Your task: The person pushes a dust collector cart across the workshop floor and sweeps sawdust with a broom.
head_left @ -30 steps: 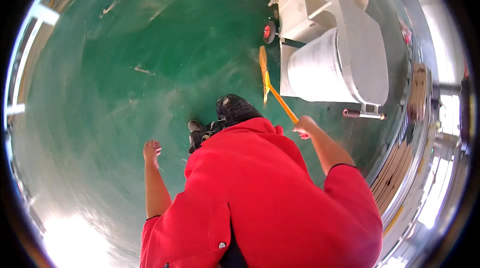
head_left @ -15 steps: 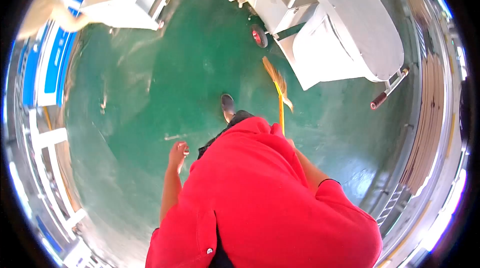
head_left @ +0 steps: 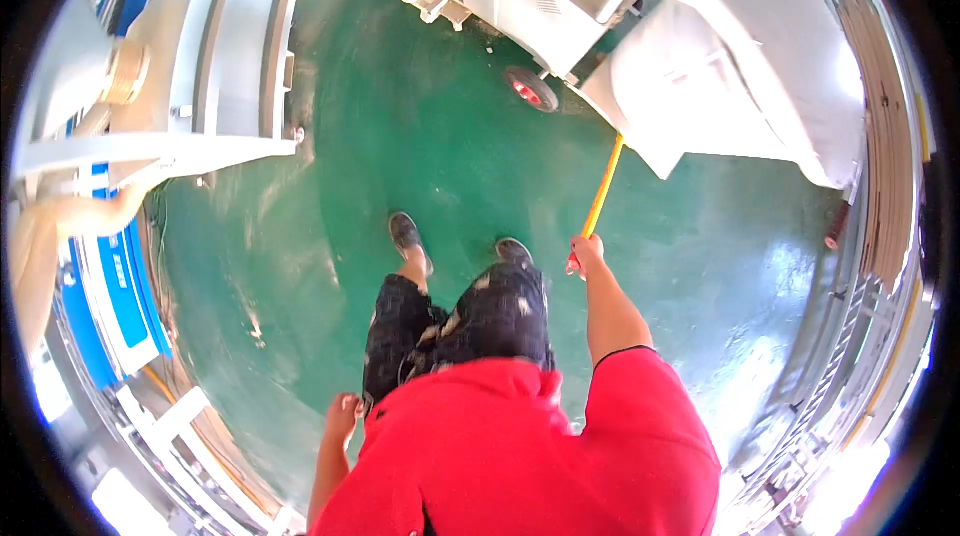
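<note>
My right hand point(head_left: 586, 254) is closed round the end of a yellow-orange broom handle point(head_left: 604, 186). The handle slants up and away to the lower edge of a white machine point(head_left: 640, 136), and the bristles are hidden there. Low at the left, beside my dark patterned shorts point(head_left: 500, 321), hangs my left hand point(head_left: 344, 414), its fingers curled. Whether anything is inside those fingers is too small to tell. Both of my shoes stand on the green floor point(head_left: 400, 166).
A black wheel with a red hub point(head_left: 530, 89) sits under the machine. At the left stand a white metal frame point(head_left: 180, 148), a beige hose point(head_left: 105, 216) and a blue unit point(head_left: 125, 286). Stacked brown boards point(head_left: 885, 136) line the right side.
The view has shifted toward the machine, which looks nearer, and the frame at left has come in. The broom head has gone out of sight under the machine. My left hand is lower.
</note>
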Tool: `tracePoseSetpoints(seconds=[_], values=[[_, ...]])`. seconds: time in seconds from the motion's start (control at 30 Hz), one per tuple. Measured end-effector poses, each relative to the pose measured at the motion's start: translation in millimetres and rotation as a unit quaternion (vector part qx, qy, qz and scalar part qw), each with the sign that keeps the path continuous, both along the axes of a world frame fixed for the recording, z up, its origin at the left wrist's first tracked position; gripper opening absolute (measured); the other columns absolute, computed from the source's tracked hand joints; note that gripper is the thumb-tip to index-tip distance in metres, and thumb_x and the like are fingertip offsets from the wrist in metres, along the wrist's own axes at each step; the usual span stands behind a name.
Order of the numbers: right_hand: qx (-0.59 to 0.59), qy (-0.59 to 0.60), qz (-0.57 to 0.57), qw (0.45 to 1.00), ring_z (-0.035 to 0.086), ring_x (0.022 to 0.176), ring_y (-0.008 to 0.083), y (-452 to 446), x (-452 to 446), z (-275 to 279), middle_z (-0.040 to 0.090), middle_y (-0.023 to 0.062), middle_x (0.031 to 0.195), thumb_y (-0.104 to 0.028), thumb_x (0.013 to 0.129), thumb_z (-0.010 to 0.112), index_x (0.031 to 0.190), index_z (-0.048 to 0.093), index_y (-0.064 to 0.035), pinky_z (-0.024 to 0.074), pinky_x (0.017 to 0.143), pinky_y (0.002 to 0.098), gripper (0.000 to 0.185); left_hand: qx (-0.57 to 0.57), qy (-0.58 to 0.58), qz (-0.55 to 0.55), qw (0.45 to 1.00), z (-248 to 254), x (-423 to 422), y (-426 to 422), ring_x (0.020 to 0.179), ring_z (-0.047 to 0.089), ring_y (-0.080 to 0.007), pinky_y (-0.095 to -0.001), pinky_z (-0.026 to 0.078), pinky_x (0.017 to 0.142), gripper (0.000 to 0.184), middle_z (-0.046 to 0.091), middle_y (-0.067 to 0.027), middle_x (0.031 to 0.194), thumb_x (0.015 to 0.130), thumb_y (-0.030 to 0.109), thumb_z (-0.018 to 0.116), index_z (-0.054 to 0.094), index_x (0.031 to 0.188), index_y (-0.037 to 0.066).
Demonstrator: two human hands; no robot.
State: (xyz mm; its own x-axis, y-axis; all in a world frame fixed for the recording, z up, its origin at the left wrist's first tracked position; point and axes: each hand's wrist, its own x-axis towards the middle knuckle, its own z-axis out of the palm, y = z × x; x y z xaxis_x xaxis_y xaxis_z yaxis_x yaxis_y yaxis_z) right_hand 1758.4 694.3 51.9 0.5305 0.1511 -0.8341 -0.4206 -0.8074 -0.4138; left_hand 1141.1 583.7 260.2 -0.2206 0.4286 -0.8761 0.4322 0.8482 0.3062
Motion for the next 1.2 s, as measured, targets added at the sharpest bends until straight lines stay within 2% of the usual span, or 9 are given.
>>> tracePoseSetpoints(seconds=[0.2, 0.3, 0.5, 0.57, 0.73, 0.83, 0.93, 1.07, 1.2], values=[[-0.187, -0.122, 0.219, 0.950, 0.069, 0.076, 0.0340, 58.4, -62.6, -84.1, 0.066, 0.0214, 0.093, -0.011, 0.077, 0.058, 0.107, 0.048, 0.0011, 0.0561, 0.057, 0.0439, 0.033, -0.084, 0.100, -0.028, 0.991, 48.1, -76.2, 126.5, 0.074, 0.061, -0.0154, -0.0296, 0.046, 0.065, 0.022, 0.064, -0.0063, 0.086, 0.092, 0.023, 0.054, 0.059, 0.103, 0.006], [-0.248, -0.087, 0.313, 0.913, 0.064, 0.097, 0.0408, 26.1, -99.3, -12.0, 0.062, 0.0276, 0.107, -0.013, 0.080, 0.054, 0.114, 0.044, 0.0003, 0.0558, 0.078, 0.0442, 0.038, -0.081, 0.093, -0.039, 0.992, 46.4, -114.3, 170.2, 0.073, 0.062, -0.0164, -0.0300, 0.046, 0.066, 0.025, 0.065, -0.0068, 0.089, 0.092, 0.027, 0.053, 0.058, 0.105, 0.007], [-0.310, 0.004, 0.274, 0.911, 0.063, 0.104, 0.0377, -44.8, -180.3, 68.1, 0.063, 0.0260, 0.109, -0.015, 0.079, 0.058, 0.117, 0.045, 0.0014, 0.0531, 0.086, 0.0434, 0.043, -0.032, -0.010, -0.054, 0.998, 15.9, -118.0, 246.4, 0.074, 0.061, -0.0168, -0.0310, 0.045, 0.068, 0.029, 0.065, -0.0082, 0.093, 0.092, 0.029, 0.054, 0.057, 0.109, 0.006], [-0.289, -0.032, 0.347, 0.892, 0.066, 0.097, 0.0366, -62.2, -215.3, 85.9, 0.065, 0.0261, 0.104, -0.015, 0.078, 0.056, 0.113, 0.051, 0.0034, 0.0549, 0.082, 0.0428, 0.039, -0.016, -0.045, -0.076, 0.996, 5.6, -103.3, 267.7, 0.075, 0.061, -0.0175, -0.0311, 0.045, 0.068, 0.030, 0.065, -0.0085, 0.095, 0.091, 0.029, 0.054, 0.057, 0.111, 0.006], [-0.094, 0.018, 0.239, 0.966, 0.063, 0.056, 0.0272, -2.0, -278.4, 189.2, 0.062, 0.0145, 0.070, -0.012, 0.078, 0.056, 0.094, 0.061, 0.0048, 0.0506, 0.049, 0.0404, 0.024, 0.012, -0.111, -0.077, 0.991, -14.4, -87.0, 299.3, 0.076, 0.060, -0.0190, -0.0312, 0.045, 0.068, 0.033, 0.065, -0.0103, 0.097, 0.091, 0.030, 0.053, 0.057, 0.112, 0.005], [-0.039, 0.143, 0.163, 0.975, 0.056, 0.048, 0.0232, 22.9, -268.2, 172.2, 0.060, 0.0109, 0.066, -0.012, 0.075, 0.063, 0.087, 0.063, -0.0008, 0.0431, 0.045, 0.0398, 0.017, 0.022, -0.124, -0.056, 0.990, -30.5, -89.7, 312.1, 0.076, 0.060, -0.0189, -0.0314, 0.046, 0.067, 0.032, 0.064, -0.0104, 0.095, 0.091, 0.030, 0.052, 0.057, 0.110, 0.004], [-0.023, 0.114, 0.189, 0.975, 0.048, 0.042, 0.0195, 77.9, -270.1, 167.2, 0.052, 0.0070, 0.055, -0.013, 0.074, 0.066, 0.073, 0.061, -0.0015, 0.0369, 0.038, 0.0382, 0.013, 0.029, -0.121, -0.048, 0.991, -50.6, -100.8, 321.2, 0.075, 0.060, -0.0182, -0.0315, 0.046, 0.065, 0.030, 0.064, -0.0096, 0.092, 0.091, 0.029, 0.052, 0.057, 0.108, 0.005], [0.004, 0.304, -0.028, 0.952, 0.044, 0.037, 0.0179, 194.7, -274.2, 213.3, 0.048, 0.0034, 0.049, -0.011, 0.078, 0.064, 0.063, 0.053, -0.0100, 0.0373, 0.036, 0.0317, 0.019, 0.044, -0.111, -0.027, 0.992, -37.3, -109.0, 341.9, 0.074, 0.061, -0.0174, -0.0313, 0.045, 0.063, 0.028, 0.064, -0.0084, 0.089, 0.091, 0.028, 0.051, 0.056, 0.107, 0.006], [0.046, 0.369, -0.232, 0.899, 0.047, 0.042, 0.0154, 304.9, -265.7, 254.6, 0.048, 0.0011, 0.053, -0.008, 0.081, 0.059, 0.068, 0.047, -0.0091, 0.0377, 0.039, 0.0278, 0.018, 0.044, -0.086, -0.020, 0.995, -19.5, -111.6, 363.0, 0.072, 0.061, -0.0175, -0.0317, 0.045, 0.062, 0.027, 0.064, -0.0079, 0.089, 0.091, 0.028, 0.051, 0.057, 0.107, 0.007]])
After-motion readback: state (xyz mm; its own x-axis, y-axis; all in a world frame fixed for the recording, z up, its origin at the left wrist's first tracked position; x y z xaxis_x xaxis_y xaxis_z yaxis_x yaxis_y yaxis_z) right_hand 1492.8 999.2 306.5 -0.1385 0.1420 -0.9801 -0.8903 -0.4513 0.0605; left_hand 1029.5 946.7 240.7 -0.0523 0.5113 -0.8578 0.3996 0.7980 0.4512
